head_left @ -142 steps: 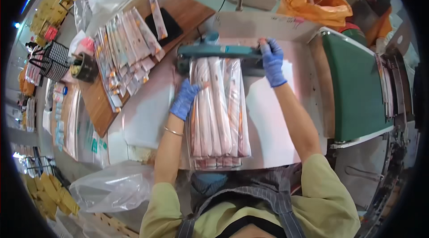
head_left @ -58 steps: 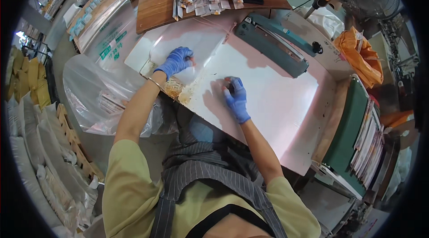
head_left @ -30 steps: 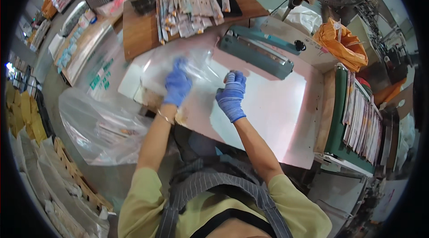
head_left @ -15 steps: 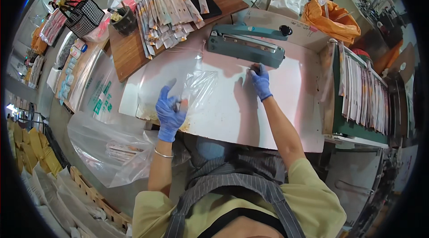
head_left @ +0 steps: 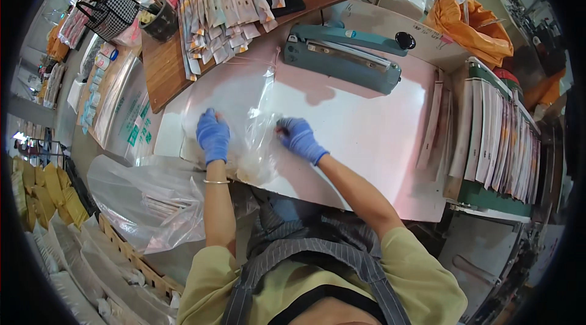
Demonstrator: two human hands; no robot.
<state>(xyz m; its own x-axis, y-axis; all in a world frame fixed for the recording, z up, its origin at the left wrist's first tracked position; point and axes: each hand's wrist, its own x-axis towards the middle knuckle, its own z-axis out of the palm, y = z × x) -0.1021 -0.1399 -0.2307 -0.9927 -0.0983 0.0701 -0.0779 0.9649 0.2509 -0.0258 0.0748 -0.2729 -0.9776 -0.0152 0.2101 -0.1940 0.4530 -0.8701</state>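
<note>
My left hand [head_left: 213, 137], in a blue glove, lies over a layer of clear plastic bags [head_left: 235, 96] on the left of the white tabletop. Its fingers are drawn together on the plastic. To its right, my gloved right hand [head_left: 301, 139] has curled fingers at the edge of a crinkled clear plastic bag [head_left: 261, 133]; the fingertips are partly hidden. Beyond both hands stands a teal bag sealer [head_left: 342, 59] with a long lever arm and a black knob.
A wooden board [head_left: 162, 78] at the back left bears several slim printed packets [head_left: 226, 10] and a dark pen cup [head_left: 160, 23]. At the right, a green box [head_left: 491, 198] holds upright packets. Behind it sits an orange bag [head_left: 473, 26]. A clear sack [head_left: 122, 203] hangs at the left.
My right hand has moved left from near the sealer to the clear bag's edge. My left hand has shifted slightly left and away from me, its fingers drawing in.
</note>
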